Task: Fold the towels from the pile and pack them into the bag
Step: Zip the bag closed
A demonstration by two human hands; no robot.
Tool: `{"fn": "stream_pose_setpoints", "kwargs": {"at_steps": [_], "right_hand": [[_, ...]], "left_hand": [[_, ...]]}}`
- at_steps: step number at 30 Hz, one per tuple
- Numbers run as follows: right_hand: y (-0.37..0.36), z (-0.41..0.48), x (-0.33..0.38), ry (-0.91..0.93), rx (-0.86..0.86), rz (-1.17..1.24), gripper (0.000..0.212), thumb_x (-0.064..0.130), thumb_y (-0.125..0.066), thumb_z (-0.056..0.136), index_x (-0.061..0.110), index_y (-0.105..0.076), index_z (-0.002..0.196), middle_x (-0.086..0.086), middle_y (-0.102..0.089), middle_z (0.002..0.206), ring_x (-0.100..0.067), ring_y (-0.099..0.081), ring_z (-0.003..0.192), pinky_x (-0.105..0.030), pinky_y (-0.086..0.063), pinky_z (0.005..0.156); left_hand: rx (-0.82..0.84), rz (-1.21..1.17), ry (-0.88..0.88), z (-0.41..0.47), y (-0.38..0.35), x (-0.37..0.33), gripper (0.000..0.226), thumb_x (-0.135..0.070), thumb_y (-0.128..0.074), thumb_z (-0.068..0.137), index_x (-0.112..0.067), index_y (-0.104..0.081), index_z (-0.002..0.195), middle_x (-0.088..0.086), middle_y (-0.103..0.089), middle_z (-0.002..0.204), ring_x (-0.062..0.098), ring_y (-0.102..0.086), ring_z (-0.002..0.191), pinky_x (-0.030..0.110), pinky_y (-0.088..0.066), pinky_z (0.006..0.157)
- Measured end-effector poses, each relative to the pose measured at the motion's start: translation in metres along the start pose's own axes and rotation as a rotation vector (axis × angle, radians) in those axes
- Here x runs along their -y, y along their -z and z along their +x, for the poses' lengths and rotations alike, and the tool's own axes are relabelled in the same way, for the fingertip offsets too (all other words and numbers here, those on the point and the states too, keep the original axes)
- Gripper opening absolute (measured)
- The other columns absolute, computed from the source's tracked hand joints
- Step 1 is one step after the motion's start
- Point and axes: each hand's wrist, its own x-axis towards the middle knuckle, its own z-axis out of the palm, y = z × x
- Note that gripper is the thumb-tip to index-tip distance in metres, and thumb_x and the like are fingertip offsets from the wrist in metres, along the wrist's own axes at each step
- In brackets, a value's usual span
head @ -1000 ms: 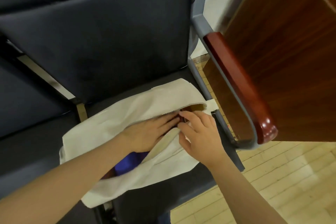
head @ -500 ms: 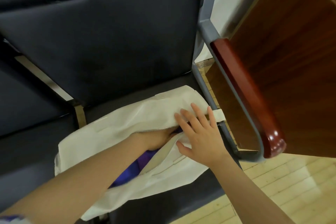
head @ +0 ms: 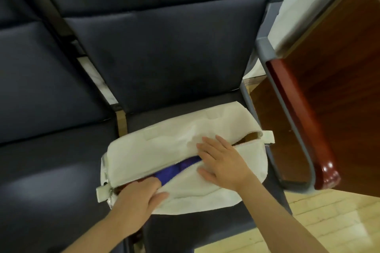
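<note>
Cream zip bag (head: 156, 148) lying on a dark chair seat (head: 185, 109).
The left hand (head: 137, 197) grips its near zip edge; the right hand (head: 222, 162) rests flat on top, fingers straight; a purple towel (head: 176, 169) shows inside.

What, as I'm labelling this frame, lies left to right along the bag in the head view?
Bag's left end tab → left hand → purple towel → right hand → bag's right end tab → wooden armrest.
</note>
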Motion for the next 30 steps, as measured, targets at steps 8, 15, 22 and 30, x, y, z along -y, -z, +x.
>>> {"fn": "stream_pose_setpoints", "kwargs": {"at_steps": [8,15,22,30], "right_hand": [[-0.028,0.027,0.016,-0.184,-0.167,-0.094,0.041,0.035,-0.050,0.090,0.016,-0.059,0.125,-0.004,-0.052,0.141,-0.029,-0.050,0.122,-0.047,-0.043,0.097],[-0.032,0.040,0.022,-0.351,0.122,-0.121,0.083,0.069,-0.030,0.087,0.026,-0.014,0.155,-0.007,-0.008,0.163,-0.037,-0.007,0.148,-0.063,-0.004,0.114],[-0.054,0.046,0.019,-0.369,0.260,-0.062,0.083,0.068,-0.027,0.088,0.021,-0.014,0.155,-0.007,-0.008,0.163,-0.036,-0.006,0.148,-0.065,-0.008,0.113],[-0.021,0.055,0.013,-0.354,0.300,-0.023,0.083,0.068,-0.009,0.086,0.022,-0.010,0.155,-0.003,-0.002,0.163,-0.029,-0.003,0.149,-0.058,-0.007,0.116]], "left_hand": [[-0.292,0.247,-0.114,0.020,-0.007,0.020,0.071,-0.069,-0.044,0.080,-0.014,-0.050,0.125,0.011,-0.047,0.135,0.034,-0.046,0.123,0.051,-0.033,0.099],[-0.284,0.301,-0.001,0.054,-0.037,0.026,0.078,-0.054,-0.033,0.090,-0.007,-0.018,0.150,0.017,-0.011,0.159,0.033,-0.006,0.147,0.056,-0.005,0.116],[-0.250,0.331,0.023,0.074,-0.061,0.041,0.076,-0.052,-0.020,0.095,-0.008,0.000,0.152,0.013,0.001,0.160,0.026,0.002,0.148,0.050,0.004,0.117],[-0.216,0.378,0.065,0.079,-0.047,0.034,0.073,-0.050,-0.031,0.089,-0.004,-0.032,0.146,0.018,-0.023,0.155,0.032,-0.022,0.143,0.051,-0.005,0.115]]}}
